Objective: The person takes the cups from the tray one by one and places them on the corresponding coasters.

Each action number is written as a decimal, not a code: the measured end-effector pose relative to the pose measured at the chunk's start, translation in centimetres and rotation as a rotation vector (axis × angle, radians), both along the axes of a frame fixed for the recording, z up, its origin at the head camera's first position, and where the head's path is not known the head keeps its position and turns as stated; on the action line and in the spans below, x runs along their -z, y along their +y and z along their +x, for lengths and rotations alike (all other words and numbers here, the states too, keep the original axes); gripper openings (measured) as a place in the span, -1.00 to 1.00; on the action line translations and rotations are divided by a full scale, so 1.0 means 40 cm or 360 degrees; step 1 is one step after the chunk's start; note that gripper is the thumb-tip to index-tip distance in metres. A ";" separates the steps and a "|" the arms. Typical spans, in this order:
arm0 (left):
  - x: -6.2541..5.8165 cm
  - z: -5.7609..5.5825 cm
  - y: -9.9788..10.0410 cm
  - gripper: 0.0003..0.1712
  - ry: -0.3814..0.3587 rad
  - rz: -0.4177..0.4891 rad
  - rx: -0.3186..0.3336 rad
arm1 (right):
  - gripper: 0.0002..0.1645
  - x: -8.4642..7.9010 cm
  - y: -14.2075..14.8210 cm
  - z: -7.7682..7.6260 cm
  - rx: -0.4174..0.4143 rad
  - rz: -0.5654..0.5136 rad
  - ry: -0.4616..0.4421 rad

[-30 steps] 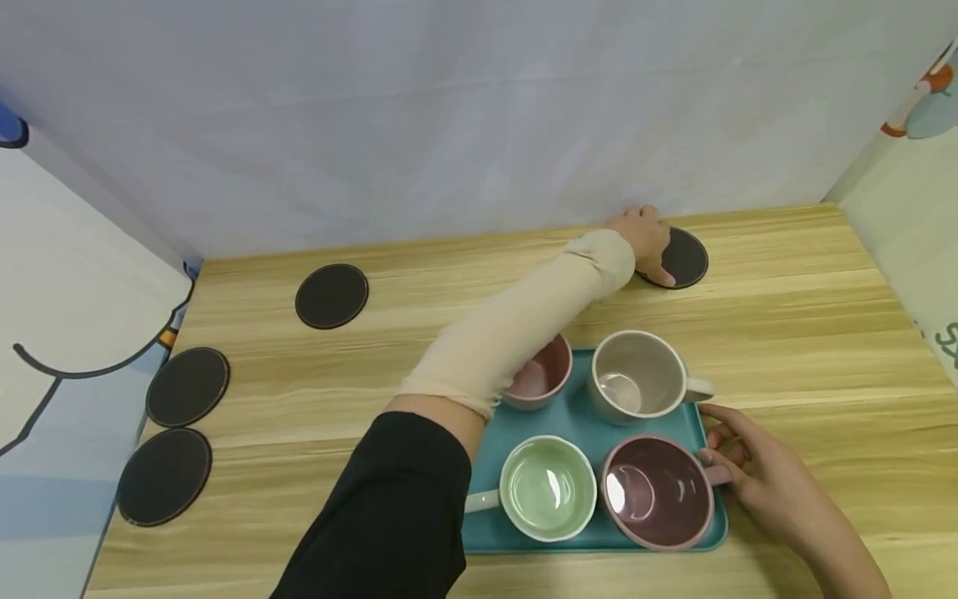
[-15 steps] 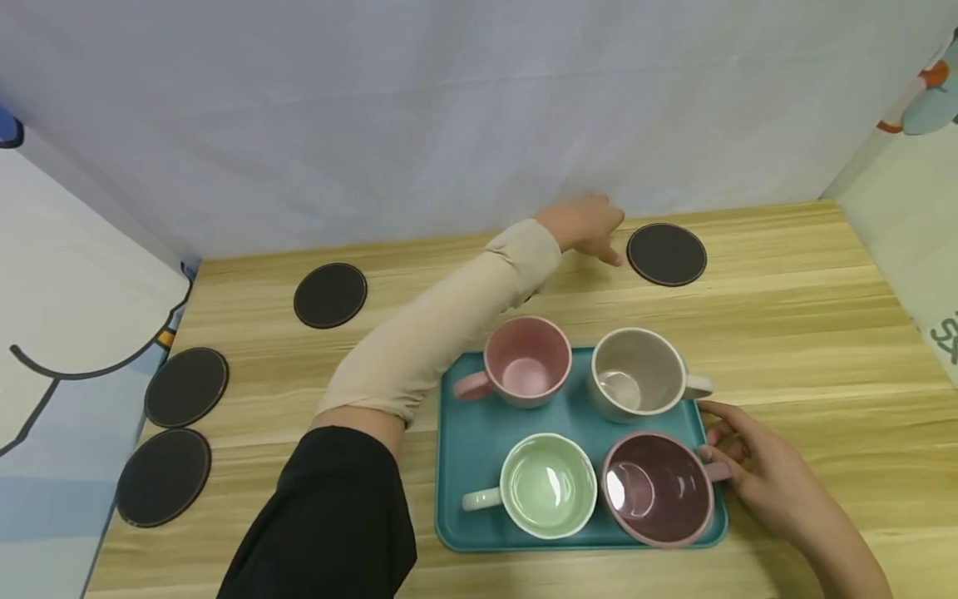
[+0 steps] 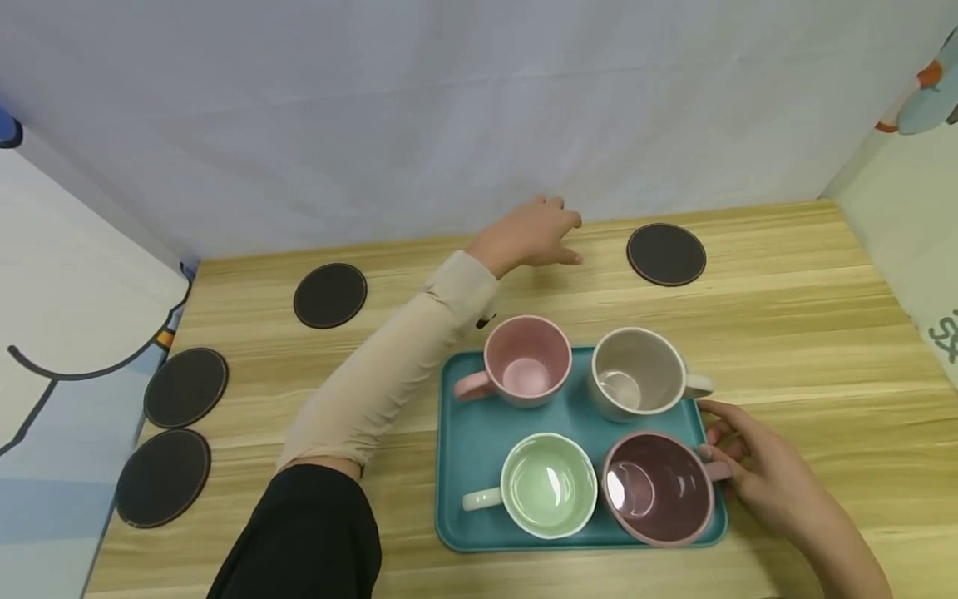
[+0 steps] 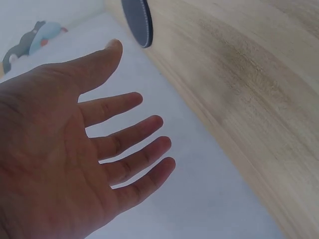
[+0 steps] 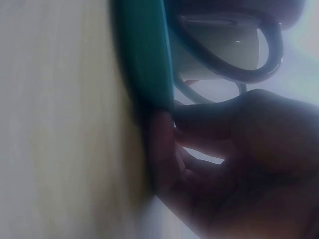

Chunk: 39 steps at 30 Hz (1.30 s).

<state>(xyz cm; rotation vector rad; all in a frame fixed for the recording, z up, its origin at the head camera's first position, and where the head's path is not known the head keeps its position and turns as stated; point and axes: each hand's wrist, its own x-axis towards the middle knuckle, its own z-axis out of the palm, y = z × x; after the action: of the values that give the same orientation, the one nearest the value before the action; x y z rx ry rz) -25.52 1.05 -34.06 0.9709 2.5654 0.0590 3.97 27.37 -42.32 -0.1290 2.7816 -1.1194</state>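
My left hand (image 3: 530,233) hovers over the back of the table, fingers spread and holding nothing. Its bare palm also shows in the left wrist view. To its right lies a round black coaster (image 3: 667,254), apart from the fingers. My right hand (image 3: 767,474) pinches the right edge of a teal tray (image 3: 479,449), beside a mug handle. On the tray stand a pink mug (image 3: 527,362), a cream mug (image 3: 636,374), a light green mug (image 3: 550,487) and a purple mug (image 3: 659,491). The right wrist view, dark and blurred, has thumb and fingers at the tray rim (image 5: 142,55).
Three more black coasters lie to the left: one near the back (image 3: 330,295), and a left-edge coaster (image 3: 186,388) just above another coaster (image 3: 163,477). A pale cloth wall (image 3: 419,125) rises behind the wooden table (image 3: 808,333).
My left hand has left the back right coaster and moved left, uncovering the pink mug. That coaster shifted slightly early on, then stayed. The right hand and tray have stayed put.
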 end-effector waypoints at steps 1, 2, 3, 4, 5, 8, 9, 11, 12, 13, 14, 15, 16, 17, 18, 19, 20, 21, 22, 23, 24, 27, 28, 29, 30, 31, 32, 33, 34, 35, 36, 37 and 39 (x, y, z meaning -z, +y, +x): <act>0.002 0.004 -0.013 -0.25 0.0002 0.0028 -0.0031 | -0.30 0.000 -0.002 -0.001 -0.0003 -0.0002 -0.0001; 0.003 0.009 -0.027 -0.25 0.0002 0.0051 -0.0066 | -0.31 0.000 -0.003 -0.002 -0.0006 -0.0006 -0.0005; 0.005 0.012 -0.040 -0.26 0.0010 0.0065 -0.0093 | -0.31 0.000 -0.005 -0.002 -0.0009 -0.0010 -0.0013; 0.008 0.015 -0.054 -0.26 0.0018 0.0082 -0.0118 | -0.31 -0.001 -0.006 -0.003 -0.0012 -0.0011 -0.0018; 0.010 0.020 -0.068 -0.26 0.0024 0.0100 -0.0145 | -0.31 -0.002 -0.007 -0.004 -0.0015 -0.0013 -0.0024; 0.012 0.034 -0.109 -0.27 0.0028 0.0139 -0.0229 | -0.32 -0.005 -0.007 -0.007 -0.0017 -0.0020 -0.0040; 0.012 0.040 -0.122 -0.28 0.0026 0.0153 -0.0257 | -0.32 -0.006 -0.007 -0.008 -0.0018 -0.0024 -0.0047; 0.013 0.052 -0.146 -0.28 0.0027 0.0178 -0.0314 | -0.32 -0.008 -0.004 -0.011 -0.0018 -0.0035 -0.0056; 0.013 0.058 -0.156 -0.28 0.0024 0.0189 -0.0341 | -0.32 -0.009 -0.003 -0.011 -0.0016 -0.0039 -0.0063; 0.013 0.064 -0.166 -0.28 0.0021 0.0202 -0.0368 | -0.32 -0.010 -0.001 -0.012 -0.0015 -0.0040 -0.0067; 0.015 0.070 -0.175 -0.27 0.0025 0.0212 -0.0391 | -0.32 -0.011 0.002 -0.013 -0.0012 -0.0039 -0.0070; 0.018 0.077 -0.184 -0.27 0.0031 0.0222 -0.0412 | -0.32 -0.011 0.004 -0.013 -0.0008 -0.0040 -0.0073; 0.021 0.083 -0.192 -0.27 0.0036 0.0226 -0.0432 | -0.32 -0.011 0.006 -0.013 -0.0005 -0.0043 -0.0076; 0.025 0.088 -0.201 -0.27 0.0038 0.0231 -0.0451 | -0.32 -0.012 0.008 -0.013 -0.0002 -0.0045 -0.0077; 0.030 0.093 -0.209 -0.26 0.0037 0.0235 -0.0470 | -0.32 -0.011 0.009 -0.013 0.0001 -0.0049 -0.0077; 0.034 0.098 -0.217 -0.26 0.0042 0.0233 -0.0486 | -0.32 -0.011 0.011 -0.013 0.0001 -0.0054 -0.0077; 0.041 0.101 -0.227 -0.26 0.0051 0.0224 -0.0495 | -0.32 -0.011 0.012 -0.013 0.0001 -0.0059 -0.0075; 0.047 0.104 -0.237 -0.25 0.0056 0.0216 -0.0506 | -0.32 -0.010 0.013 -0.013 0.0000 -0.0062 -0.0074; 0.052 0.107 -0.247 -0.25 0.0066 0.0206 -0.0516 | -0.31 -0.010 0.013 -0.014 0.0000 -0.0065 -0.0072; 0.057 0.110 -0.258 -0.24 0.0074 0.0201 -0.0529 | -0.31 -0.009 0.013 -0.014 -0.0001 -0.0068 -0.0071; 0.061 0.113 -0.270 -0.24 0.0084 0.0194 -0.0544 | -0.31 -0.009 0.013 -0.015 -0.0002 -0.0072 -0.0072; 0.070 0.122 -0.308 -0.23 0.0114 0.0202 -0.0596 | -0.30 -0.011 0.013 -0.018 -0.0004 -0.0071 -0.0090; 0.074 0.126 -0.323 -0.23 0.0123 0.0199 -0.0622 | -0.30 -0.012 0.013 -0.019 -0.0005 -0.0074 -0.0101; 0.076 0.131 -0.337 -0.22 0.0123 0.0199 -0.0650 | -0.30 -0.014 0.014 -0.020 -0.0006 -0.0077 -0.0111; 0.080 0.135 -0.352 -0.22 0.0123 0.0196 -0.0674 | -0.30 -0.015 0.014 -0.022 -0.0006 -0.0079 -0.0119; 0.084 0.139 -0.367 -0.21 0.0117 0.0191 -0.0696 | -0.30 -0.016 0.014 -0.023 -0.0007 -0.0080 -0.0123; 0.088 0.142 -0.381 -0.20 0.0109 0.0187 -0.0720 | -0.29 -0.018 0.014 -0.024 -0.0008 -0.0087 -0.0130; 0.091 0.146 -0.394 -0.19 0.0102 0.0179 -0.0742 | -0.29 -0.019 0.015 -0.025 -0.0010 -0.0090 -0.0129; 0.094 0.149 -0.408 -0.19 0.0097 0.0180 -0.0772 | -0.29 -0.019 0.015 -0.025 -0.0011 -0.0094 -0.0128; 0.096 0.150 -0.419 -0.18 0.0092 0.0190 -0.0790 | -0.30 -0.020 0.015 -0.026 -0.0012 -0.0098 -0.0124; 0.098 0.152 -0.430 -0.18 0.0092 0.0201 -0.0807 | -0.31 -0.020 0.015 -0.026 -0.0013 -0.0102 -0.0120; 0.098 0.154 -0.442 -0.17 0.0090 0.0214 -0.0827 | -0.31 -0.020 0.015 -0.027 -0.0017 -0.0106 -0.0116; 0.098 0.158 -0.465 -0.17 0.0091 0.0245 -0.0869 | -0.32 -0.019 0.017 -0.028 -0.0023 -0.0112 -0.0111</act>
<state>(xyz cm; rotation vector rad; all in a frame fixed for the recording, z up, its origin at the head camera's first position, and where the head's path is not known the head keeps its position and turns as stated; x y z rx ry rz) -19.20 -17.55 -37.99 0.2955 2.8357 0.3871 2.87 28.04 -41.54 -0.1151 2.6776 -1.1949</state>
